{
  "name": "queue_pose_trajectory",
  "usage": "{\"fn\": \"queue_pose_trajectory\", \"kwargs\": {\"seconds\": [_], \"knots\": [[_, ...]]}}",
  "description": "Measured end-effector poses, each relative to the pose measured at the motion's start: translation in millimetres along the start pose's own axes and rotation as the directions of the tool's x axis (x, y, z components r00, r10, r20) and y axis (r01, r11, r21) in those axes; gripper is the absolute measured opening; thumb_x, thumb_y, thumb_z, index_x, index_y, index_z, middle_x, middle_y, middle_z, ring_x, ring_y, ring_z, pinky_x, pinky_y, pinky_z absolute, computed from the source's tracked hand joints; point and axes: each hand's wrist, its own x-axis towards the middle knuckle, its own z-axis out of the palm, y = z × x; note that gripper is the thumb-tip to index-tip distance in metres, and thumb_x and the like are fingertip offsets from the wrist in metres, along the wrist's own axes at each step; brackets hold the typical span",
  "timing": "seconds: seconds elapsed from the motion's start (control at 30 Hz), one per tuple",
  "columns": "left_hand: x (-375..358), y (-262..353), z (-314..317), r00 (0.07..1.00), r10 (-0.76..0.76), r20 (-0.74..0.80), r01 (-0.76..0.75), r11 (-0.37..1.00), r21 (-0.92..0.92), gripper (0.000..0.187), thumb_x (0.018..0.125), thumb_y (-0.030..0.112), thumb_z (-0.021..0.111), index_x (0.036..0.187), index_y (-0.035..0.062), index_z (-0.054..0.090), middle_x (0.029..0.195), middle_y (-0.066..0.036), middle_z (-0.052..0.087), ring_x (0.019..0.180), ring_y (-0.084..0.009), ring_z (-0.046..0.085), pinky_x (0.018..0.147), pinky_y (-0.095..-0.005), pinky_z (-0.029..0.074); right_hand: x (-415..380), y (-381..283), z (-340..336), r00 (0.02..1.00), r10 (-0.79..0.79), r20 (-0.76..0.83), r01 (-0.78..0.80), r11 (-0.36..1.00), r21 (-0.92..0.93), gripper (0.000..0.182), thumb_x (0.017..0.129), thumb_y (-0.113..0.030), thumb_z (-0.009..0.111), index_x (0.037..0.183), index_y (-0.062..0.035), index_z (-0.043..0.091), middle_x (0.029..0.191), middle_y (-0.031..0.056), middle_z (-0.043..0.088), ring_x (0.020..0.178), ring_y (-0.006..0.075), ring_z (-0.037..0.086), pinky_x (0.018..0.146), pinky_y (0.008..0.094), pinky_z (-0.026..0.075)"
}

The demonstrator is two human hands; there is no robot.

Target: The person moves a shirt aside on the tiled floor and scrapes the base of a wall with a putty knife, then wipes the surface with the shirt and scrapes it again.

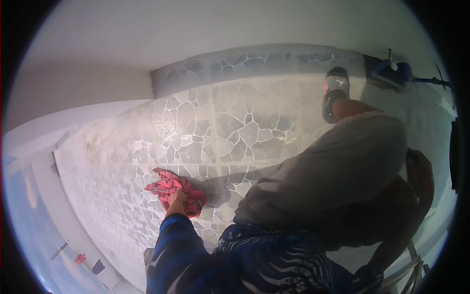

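Observation:
My left hand (177, 197) is closed on a red plaid cloth (166, 185), which lies bunched on the stone-patterned floor (235, 132). Part of the cloth spreads out beyond my fingers. On the other side, my right arm reaches past my shorts (333, 171) into shadow. My right hand (420, 164) seems to be near my leg, too dark for its fingers to show. One foot in a dark sandal (336, 93) stands on the floor toward the low step.
A low stone-faced step (245, 63) runs along the pale wall (245, 24). Blue pipes with a tap (391, 71) are at the upper right. A red item (80, 258) and a dark blue item (98, 267) show at the lower left. Wooden pieces (409, 274) are at the lower right.

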Motion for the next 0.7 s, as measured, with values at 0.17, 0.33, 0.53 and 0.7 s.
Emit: {"fn": "queue_pose_trajectory", "kwargs": {"seconds": [0.17,0.33,0.53,0.7], "knots": [[-110.4,-138.1,144.0,0.914,-0.384,0.129,0.387,0.737,-0.554,0.045,0.082,0.026,0.064,0.122,0.0032,0.066,0.122,-0.020,0.065,0.116,-0.0300,0.063,0.091,-0.0387,0.052,42.4,36.2,-17.4,0.951,-0.014,0.310,0.095,0.964,-0.248,0.036,0.091,-0.023,0.056,0.113,0.0041,0.064,0.105,0.0281,0.067,0.099,0.0466,0.062,0.085,0.0484,0.049],[-115.5,-137.3,157.3,0.810,-0.507,-0.295,-0.007,0.495,-0.869,0.049,0.077,0.015,0.060,0.121,-0.0049,0.057,0.115,-0.030,0.064,0.109,-0.0454,0.061,0.094,-0.0479,0.047,53.9,42.5,-14.6,0.936,-0.093,0.340,0.186,0.949,-0.254,0.034,0.096,-0.021,0.051,0.119,0.0014,0.062,0.104,0.0209,0.066,0.098,0.0329,0.063,0.089,0.0378,0.047],[-91.2,48.3,-89.8,0.475,0.149,-0.867,-0.659,0.714,-0.238,0.050,0.094,0.016,0.054,0.141,0.0039,0.045,0.110,-0.023,0.062,0.106,-0.0422,0.056,0.092,-0.0469,0.044,42.9,43.2,-7.5,0.951,-0.066,0.302,0.102,0.989,-0.104,0.033,0.096,-0.016,0.047,0.119,0.0032,0.061,0.101,0.0209,0.067,0.091,0.0294,0.064,0.086,0.0361,0.047],[-178.4,231.5,-264.5,0.143,0.531,-0.835,-0.864,0.479,0.156,0.064,0.085,0.025,0.070,0.144,0.0224,0.044,0.121,-0.016,0.054,0.096,-0.0366,0.062,0.076,-0.0467,0.051,21.7,-2.6,-12.0,0.966,-0.058,0.251,0.126,0.956,-0.265,0.034,0.097,-0.018,0.046,0.121,-0.0012,0.063,0.104,0.0208,0.067,0.098,0.0351,0.065,0.089,0.0392,0.048]]}}
